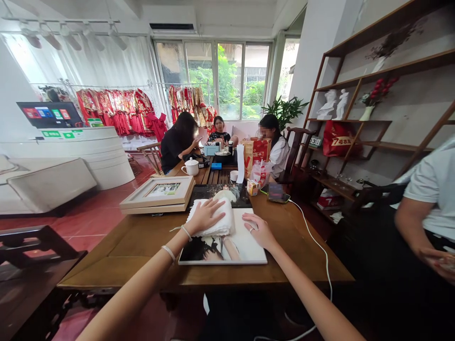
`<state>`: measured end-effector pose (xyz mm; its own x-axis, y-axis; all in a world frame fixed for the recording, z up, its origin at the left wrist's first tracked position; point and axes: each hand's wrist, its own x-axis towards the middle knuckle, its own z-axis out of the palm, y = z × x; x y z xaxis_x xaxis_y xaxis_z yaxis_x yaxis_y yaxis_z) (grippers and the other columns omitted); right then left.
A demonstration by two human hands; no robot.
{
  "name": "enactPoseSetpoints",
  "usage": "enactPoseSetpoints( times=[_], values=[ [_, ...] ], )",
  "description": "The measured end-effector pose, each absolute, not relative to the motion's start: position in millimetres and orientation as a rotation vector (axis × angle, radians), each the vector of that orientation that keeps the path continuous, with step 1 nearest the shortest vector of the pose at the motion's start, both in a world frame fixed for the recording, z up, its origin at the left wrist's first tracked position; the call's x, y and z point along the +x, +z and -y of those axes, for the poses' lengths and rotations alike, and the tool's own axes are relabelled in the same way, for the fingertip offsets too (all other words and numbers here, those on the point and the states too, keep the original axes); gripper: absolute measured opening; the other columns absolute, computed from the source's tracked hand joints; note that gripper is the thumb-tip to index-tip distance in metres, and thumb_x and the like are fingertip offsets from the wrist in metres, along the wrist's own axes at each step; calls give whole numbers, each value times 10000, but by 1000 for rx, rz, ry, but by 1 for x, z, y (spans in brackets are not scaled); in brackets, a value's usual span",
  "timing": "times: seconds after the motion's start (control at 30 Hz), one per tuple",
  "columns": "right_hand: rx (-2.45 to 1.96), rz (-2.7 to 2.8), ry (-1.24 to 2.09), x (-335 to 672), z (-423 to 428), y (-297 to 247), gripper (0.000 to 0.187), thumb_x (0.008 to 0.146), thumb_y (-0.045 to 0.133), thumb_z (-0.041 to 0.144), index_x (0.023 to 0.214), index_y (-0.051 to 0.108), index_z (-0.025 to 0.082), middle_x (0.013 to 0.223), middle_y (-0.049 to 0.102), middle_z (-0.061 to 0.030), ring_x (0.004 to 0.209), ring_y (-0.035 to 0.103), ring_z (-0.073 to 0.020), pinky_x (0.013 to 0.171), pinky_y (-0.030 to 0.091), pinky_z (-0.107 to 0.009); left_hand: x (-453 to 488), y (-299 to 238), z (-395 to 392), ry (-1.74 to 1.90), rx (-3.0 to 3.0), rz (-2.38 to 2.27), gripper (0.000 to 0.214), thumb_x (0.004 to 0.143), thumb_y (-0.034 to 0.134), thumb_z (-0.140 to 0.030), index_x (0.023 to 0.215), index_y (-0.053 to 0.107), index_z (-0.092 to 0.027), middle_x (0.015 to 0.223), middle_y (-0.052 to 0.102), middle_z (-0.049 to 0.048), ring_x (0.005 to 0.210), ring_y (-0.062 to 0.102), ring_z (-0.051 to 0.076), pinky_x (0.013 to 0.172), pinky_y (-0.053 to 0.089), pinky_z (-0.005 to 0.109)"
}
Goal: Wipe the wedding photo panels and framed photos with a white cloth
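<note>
A large photo print (245,246) lies flat on the wooden table (142,241) in front of me. On its upper part rests a folded white towel (222,225). My left hand (205,215) presses flat on the towel, fingers spread. My right hand (259,229) lies on the print just right of the towel, fingers stretched out, a ring on one finger. Neither hand holds anything.
Stacked picture frames (158,194) sit at the left, a dark print (218,192) behind the towel. A phone (277,193) with a white cable (322,251) lies right. A teapot (192,166), bags and cups stand farther back. Three people sit at the far end; another person's arm (412,227) is at right.
</note>
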<state>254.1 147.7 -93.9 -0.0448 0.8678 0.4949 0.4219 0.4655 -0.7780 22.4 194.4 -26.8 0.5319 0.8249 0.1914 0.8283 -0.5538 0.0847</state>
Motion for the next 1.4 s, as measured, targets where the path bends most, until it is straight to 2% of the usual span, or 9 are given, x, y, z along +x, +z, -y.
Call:
enactPoseSetpoints(
  times=[0.13, 0.43, 0.67, 0.87, 1.07, 1.27, 1.4],
  values=[
    [-1147, 1626, 529, 252, -147, -94, 227, 753, 563, 188, 926, 709, 182, 1087, 691, -116, 1062, 626, -234, 988, 445, -428, 25, -29, -173, -354, -2674, 1536, 518, 918, 378, -492, 1399, 343, -302, 1459, 372, 84, 1355, 277, 314, 1034, 244, 599],
    [-1132, 1618, 552, 253, -147, -94, 242, 739, 578, 181, 938, 712, 205, 1090, 694, -96, 1071, 620, -232, 984, 447, -430, 49, -33, -87, -382, -2750, 1496, 546, 888, 422, -490, 1406, 306, -360, 1489, 318, 50, 1369, 238, 326, 1042, 191, 652],
    [-1101, 1674, 581, 260, -147, -93, 353, 718, 529, 131, 1021, 694, 206, 1142, 671, -86, 1090, 605, -230, 987, 440, -422, 69, -31, -124, -321, -2733, 1556, 526, 910, 387, -504, 1406, 313, -343, 1478, 337, 70, 1368, 247, 318, 1031, 213, 647],
    [-1075, 1679, 584, 258, -146, -91, 344, 716, 515, 119, 997, 697, 199, 1117, 678, -87, 1071, 613, -219, 978, 446, -395, 72, -30, -167, -340, -2615, 1662, 523, 919, 377, -482, 1403, 334, -289, 1449, 382, 103, 1349, 273, 341, 1013, 221, 661],
    [-1073, 1638, 591, 256, -146, -93, 339, 703, 523, 119, 980, 702, 194, 1110, 680, -96, 1073, 610, -229, 976, 445, -403, 79, -40, -135, -391, -2550, 1673, 539, 914, 369, -472, 1417, 306, -290, 1469, 349, 94, 1364, 237, 329, 1029, 192, 656],
    [-1108, 1623, 629, 259, -146, -93, 342, 675, 580, 144, 989, 705, 191, 1133, 673, -103, 1073, 610, -244, 968, 450, -411, 99, -46, -80, -410, -2571, 1712, 565, 898, 386, -464, 1422, 312, -266, 1484, 312, 119, 1364, 196, 385, 999, 130, 729],
    [-1104, 1649, 620, 260, -146, -92, 373, 676, 569, 122, 1017, 696, 203, 1144, 669, -89, 1075, 608, -232, 969, 449, -407, 96, -39, -86, -308, -2657, 1672, 518, 912, 378, -331, 1421, 301, -275, 1478, 327, 114, 1355, 222, 390, 977, 165, 742]
  ],
)
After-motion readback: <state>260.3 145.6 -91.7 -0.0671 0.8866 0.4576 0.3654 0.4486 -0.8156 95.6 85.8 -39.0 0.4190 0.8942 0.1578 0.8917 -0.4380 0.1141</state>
